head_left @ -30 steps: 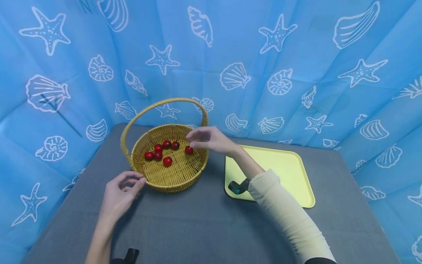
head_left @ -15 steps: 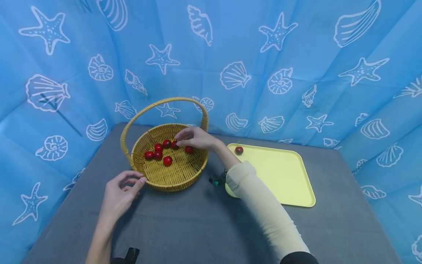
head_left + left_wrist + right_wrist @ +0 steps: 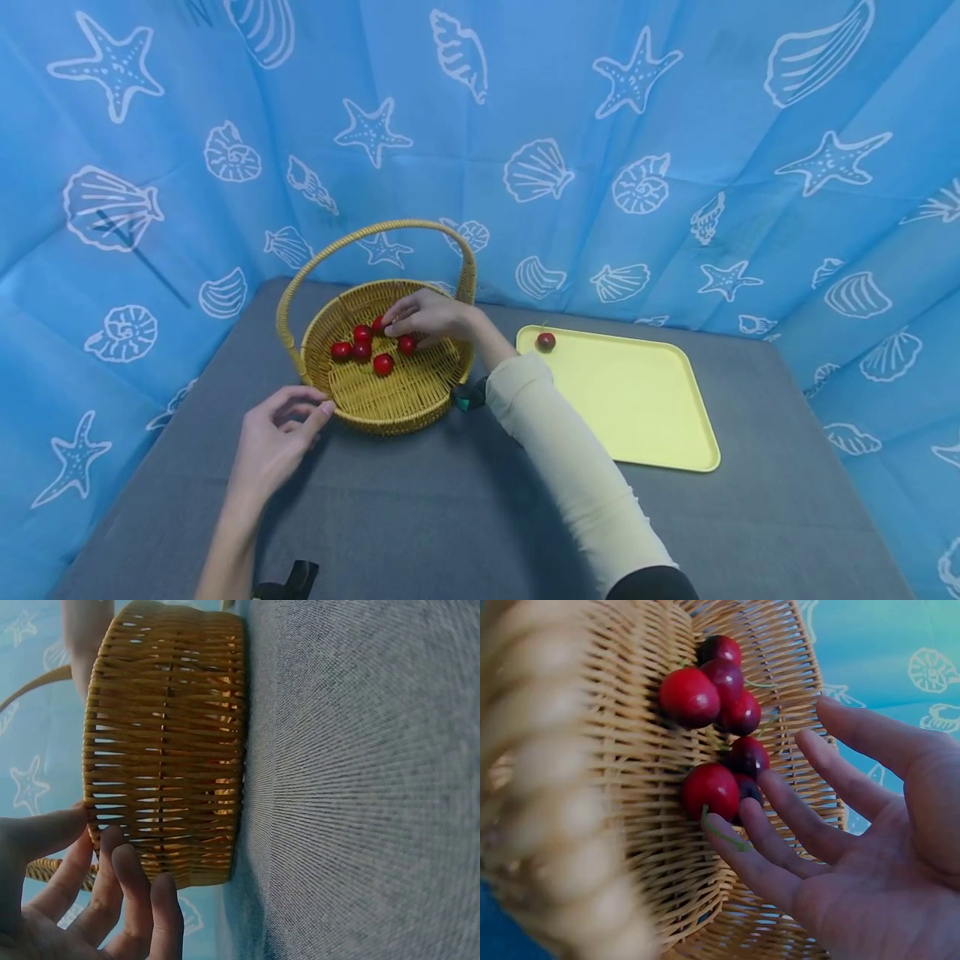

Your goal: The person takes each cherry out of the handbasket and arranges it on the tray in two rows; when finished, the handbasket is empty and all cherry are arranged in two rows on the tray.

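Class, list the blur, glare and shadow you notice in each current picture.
Right wrist: basket blurred where nearest, glints on the cherries; head: soft shadow on the grey cloth beside the pale sleeve; left wrist: basket side dim, light showing through its gaps.

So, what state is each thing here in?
Basket: upright, handle raised
Cherries: loose inside the basket
Tray: flat, face up
Lone cherry: on the tray, near its far left corner
Left hand: pinches the basket rim
Right hand: fingers extended among the cherries
Curtain: hanging, lightly creased
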A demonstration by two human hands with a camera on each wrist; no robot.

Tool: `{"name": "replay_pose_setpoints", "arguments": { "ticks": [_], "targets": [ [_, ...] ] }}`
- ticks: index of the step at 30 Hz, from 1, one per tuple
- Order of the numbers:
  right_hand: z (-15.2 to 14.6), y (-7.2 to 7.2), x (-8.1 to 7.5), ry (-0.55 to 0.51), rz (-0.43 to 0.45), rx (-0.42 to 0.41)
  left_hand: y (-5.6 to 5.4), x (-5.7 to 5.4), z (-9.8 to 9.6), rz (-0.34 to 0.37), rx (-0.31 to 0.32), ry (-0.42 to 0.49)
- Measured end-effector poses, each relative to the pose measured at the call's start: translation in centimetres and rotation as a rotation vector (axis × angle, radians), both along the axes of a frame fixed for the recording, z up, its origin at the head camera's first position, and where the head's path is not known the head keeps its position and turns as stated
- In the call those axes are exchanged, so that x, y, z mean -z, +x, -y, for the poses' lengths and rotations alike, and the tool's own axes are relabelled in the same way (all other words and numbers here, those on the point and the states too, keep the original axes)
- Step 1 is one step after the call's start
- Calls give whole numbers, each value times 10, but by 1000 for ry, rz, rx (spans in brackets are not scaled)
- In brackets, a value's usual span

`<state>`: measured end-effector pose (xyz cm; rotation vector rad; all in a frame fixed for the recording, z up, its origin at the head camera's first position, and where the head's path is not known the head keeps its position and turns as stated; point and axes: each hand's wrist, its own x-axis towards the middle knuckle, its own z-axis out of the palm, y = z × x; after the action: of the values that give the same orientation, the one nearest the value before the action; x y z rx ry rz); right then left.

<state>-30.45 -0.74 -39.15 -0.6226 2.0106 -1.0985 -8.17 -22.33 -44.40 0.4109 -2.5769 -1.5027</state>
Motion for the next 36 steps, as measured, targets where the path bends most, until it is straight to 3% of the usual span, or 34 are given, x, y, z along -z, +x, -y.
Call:
{"name": "replay_pose_setpoints", "arguments": {
  "ticks": [12,24,36],
  "targets": [
    [6,-10,7,78,34,-19,1,0,0,-3,10,8],
    [11,-1,6,174,34,-93,0,-1,-1,4,7,8],
    [10,-3,14,111,88,-95,1,2,1,-28,10,-1]
  ]
}}
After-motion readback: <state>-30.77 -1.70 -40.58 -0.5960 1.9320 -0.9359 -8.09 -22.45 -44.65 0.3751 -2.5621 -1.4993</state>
